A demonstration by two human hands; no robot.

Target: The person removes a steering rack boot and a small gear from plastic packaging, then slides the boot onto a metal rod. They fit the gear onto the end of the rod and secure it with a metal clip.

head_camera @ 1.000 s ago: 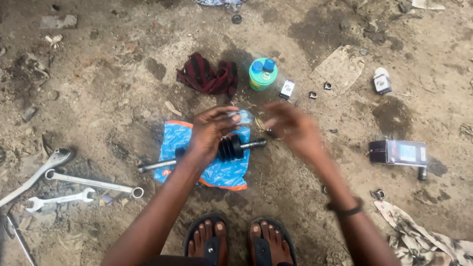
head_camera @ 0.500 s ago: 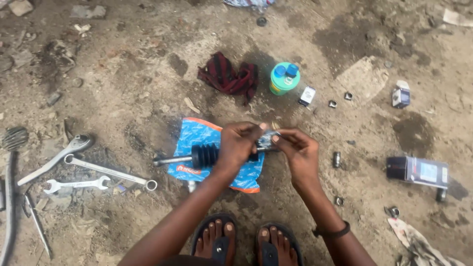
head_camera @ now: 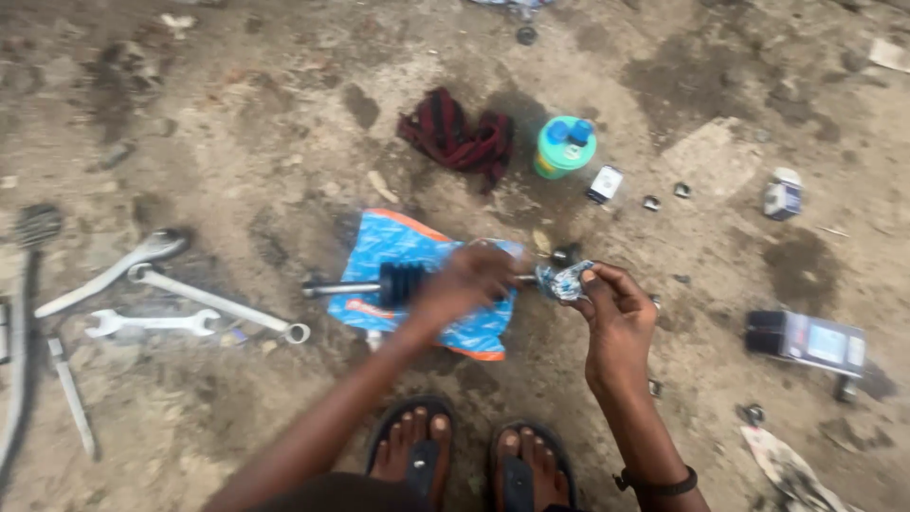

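A metal shaft with a black ribbed rubber boot (head_camera: 402, 282) lies on a blue plastic bag (head_camera: 398, 248) spread on the dirt ground. My left hand (head_camera: 471, 282) is blurred and rests over the shaft's right end, next to the boot. My right hand (head_camera: 614, 313) pinches a small crumpled clear packet (head_camera: 564, 281) just right of the shaft's end. Whether the left hand grips the shaft is unclear because of the blur. My two sandalled feet (head_camera: 464, 453) stand below.
Several spanners (head_camera: 156, 303) lie at the left. A dark red rag (head_camera: 453, 137), a green tub with a blue lid (head_camera: 565, 146) and small metal parts (head_camera: 651, 202) sit behind. A dark box (head_camera: 806, 339) lies at the right.
The view shifted slightly. My left hand slid left along the shaft toward the boot, while my right hand stayed at the shaft's end, still holding the small packet.
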